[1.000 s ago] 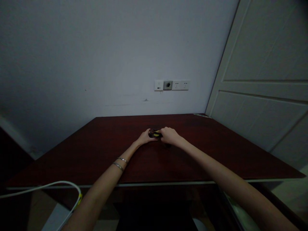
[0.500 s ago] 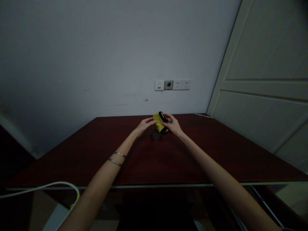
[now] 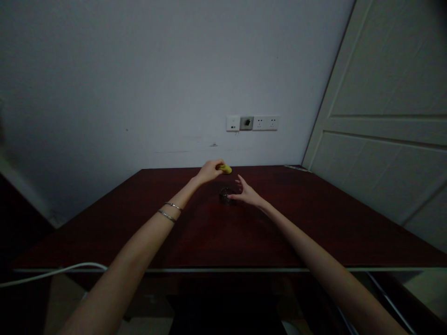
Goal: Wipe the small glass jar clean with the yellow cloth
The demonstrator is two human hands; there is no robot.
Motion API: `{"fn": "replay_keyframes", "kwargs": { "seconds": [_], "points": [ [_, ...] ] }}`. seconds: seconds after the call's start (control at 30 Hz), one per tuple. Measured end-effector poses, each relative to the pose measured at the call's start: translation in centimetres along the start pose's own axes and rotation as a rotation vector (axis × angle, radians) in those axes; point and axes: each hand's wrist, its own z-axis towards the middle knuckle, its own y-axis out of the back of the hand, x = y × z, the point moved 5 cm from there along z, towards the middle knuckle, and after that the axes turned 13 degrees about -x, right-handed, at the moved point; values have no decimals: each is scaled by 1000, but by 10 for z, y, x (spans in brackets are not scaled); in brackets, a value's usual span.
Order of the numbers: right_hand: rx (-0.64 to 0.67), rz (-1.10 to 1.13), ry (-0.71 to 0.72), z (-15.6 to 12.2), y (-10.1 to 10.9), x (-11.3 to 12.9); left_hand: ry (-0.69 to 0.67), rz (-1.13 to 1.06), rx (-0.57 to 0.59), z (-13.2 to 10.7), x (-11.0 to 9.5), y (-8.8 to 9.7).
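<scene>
My left hand (image 3: 211, 170) is closed on a yellow cloth (image 3: 226, 169), held near the back of the table; most of the cloth is hidden by the fingers or bunched up. A small, dark, see-through round dish, glass-like (image 3: 225, 195), stands on the table in front of it. Beside its right rim is my right hand (image 3: 247, 191), thumb and fingers apart. The thumb tip reaches the dish's edge; whether it presses on it I cannot tell. Two silver bangles (image 3: 170, 211) circle my left forearm.
The dark red table (image 3: 216, 242) reaches back to a pale wall (image 3: 174, 83) with a row of sockets (image 3: 252, 123). A white panelled door (image 3: 384, 130) is on the right. A white cable (image 3: 77, 266) crosses the front left edge.
My right hand has let go of the yellow cloth and moved down to the dish. My left hand now holds the cloth alone, bunched and slightly farther back.
</scene>
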Motion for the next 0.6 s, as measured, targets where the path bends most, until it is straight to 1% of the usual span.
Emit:
{"fn": "replay_keyframes", "kwargs": {
  "seconds": [0.03,0.1,0.17,0.23,0.3,0.4,0.5,0.6],
  "points": [
    [25,-19,-3,-1,-5,-6,-74,86,83,-3,-2,-6],
    [44,-29,-10,-1,-14,-18,-182,218,200,-10,-4,-18],
    [36,-23,-7,-2,-21,-26,-259,313,266,-17,-4,-27],
    [9,-12,7,-3,-25,-32,-306,377,306,-24,-3,-34],
    [-17,-13,13,-5,-26,-35,-324,418,329,-30,0,-39],
    [-41,-37,10,-7,-26,-35,-305,426,349,-38,5,-42],
    [-66,-74,39,-9,-24,-31,-256,357,391,-43,6,-47],
    [-89,-110,59,-11,-23,-28,-260,271,471,-46,1,-52]
  ]
}}
